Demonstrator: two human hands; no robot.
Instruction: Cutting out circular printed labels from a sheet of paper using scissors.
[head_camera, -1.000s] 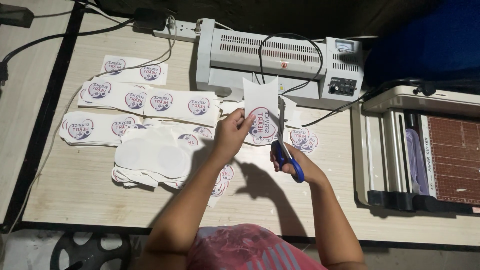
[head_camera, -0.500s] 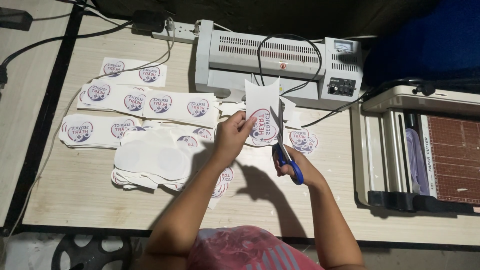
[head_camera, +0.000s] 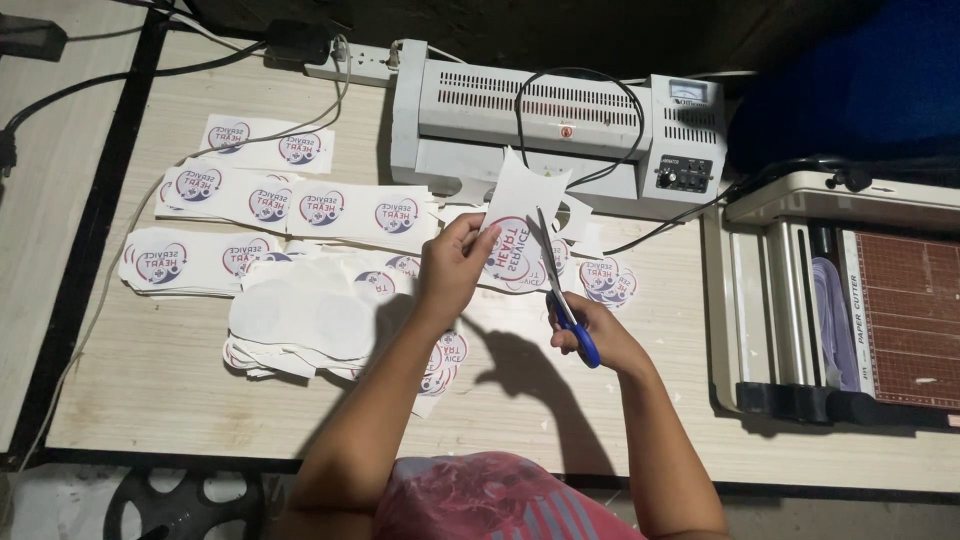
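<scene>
Left hand (head_camera: 455, 268): raised above the worktop (head_camera: 150, 380), fingers pinched closed on the left edge of a laminated sheet (head_camera: 520, 215) bearing a round red and blue emblem. Sheet held tilted, upper part white and irregularly cut, lower edge merging visually with the loose pieces beneath; exact outline there hard to trace.

Right hand (head_camera: 595, 330): fingers closed through the blue handles of the scissors (head_camera: 562, 295), handles largely hidden by the grip. Blades slightly apart, pointing up and away, entering the sheet just right of the emblem. Blade tips hard to make out against the white of the sheet.

Behind the sheet: grey laminator (head_camera: 545, 125) with a black cable looped over its top, front edge partly covered by the raised sheet. Power strip (head_camera: 350, 65) at the far edge, partly in shadow.

Left of the hands: rows of emblem strips (head_camera: 300, 205) laid flat, overlapping; a stack of blank-faced cut-outs (head_camera: 300, 315) lying over further printed pieces, count not determinable. One round cut emblem (head_camera: 608, 282) lying just right of the scissors.

Right edge: paper trimmer (head_camera: 860, 300) with brown gridded bed, cut off by the frame.

Bottom edge: forearms and a pink garment (head_camera: 480, 500), cut off
</scene>
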